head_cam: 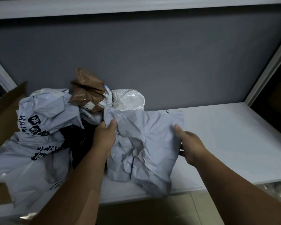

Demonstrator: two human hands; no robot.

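Grey bag [146, 143]: crumpled, lying on the white shelf [225, 143], between the two hands. Its near corner reaches the shelf's front edge.
Left hand [104, 137]: holds the bag's far left corner, fingers curled under and thumb on top.
Right hand [190, 146]: pinches the bag's right edge, thumb on top and fingers curled under.
Left side: a pile sits just beside the bag, made of a black bag [78, 138], a printed bag [44, 120], a brown bag [86, 93] and a white bag [130, 98]. A cardboard flap [6, 108] stands far left.
Right side: bare shelf runs out to the metal post [266, 70].
Back: grey wall [152, 54], well behind the bag.
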